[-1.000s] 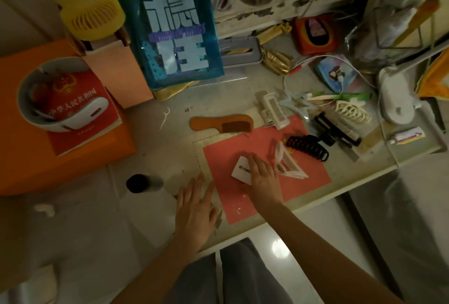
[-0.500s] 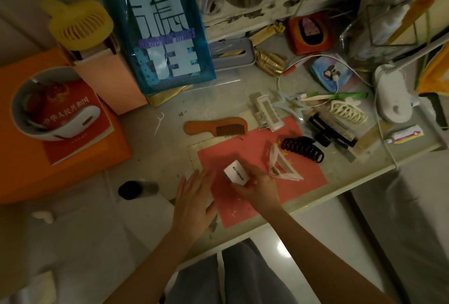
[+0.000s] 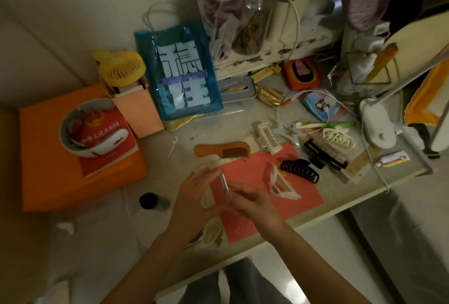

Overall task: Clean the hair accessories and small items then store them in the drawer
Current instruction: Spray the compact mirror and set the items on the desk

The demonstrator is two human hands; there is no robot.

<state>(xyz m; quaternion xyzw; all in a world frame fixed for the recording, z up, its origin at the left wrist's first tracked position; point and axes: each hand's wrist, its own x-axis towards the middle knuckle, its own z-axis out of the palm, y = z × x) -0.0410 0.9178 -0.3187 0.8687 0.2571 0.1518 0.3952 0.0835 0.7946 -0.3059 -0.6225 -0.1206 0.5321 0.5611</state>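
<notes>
My right hand (image 3: 252, 203) pinches a small white packet (image 3: 224, 181), lifted edge-on above the pink mat (image 3: 262, 216). My left hand (image 3: 194, 197) has straight fingers against the packet's other side. On the mat lie a translucent white triangular clip (image 3: 281, 186) and a black claw clip (image 3: 300, 170). A brown comb (image 3: 223, 152) and a white rectangular clip (image 3: 267, 138) lie at the mat's far edge. Further right are a light blue star clip (image 3: 289, 131), a cream claw clip (image 3: 339, 137) and a long black clip (image 3: 323, 155).
A blue bag (image 3: 179, 73), yellow fan (image 3: 121, 68) and orange box (image 3: 48, 158) stand at the left. A black-capped bottle (image 3: 151, 201) lies near my left hand. A white lamp base (image 3: 376, 124), cables and a small tube (image 3: 393, 159) crowd the right. The desk edge (image 3: 340, 209) runs in front.
My right hand picked the white packet off the mat and turned it on edge. My left hand rose from the desk to meet it. The camera tilted up.
</notes>
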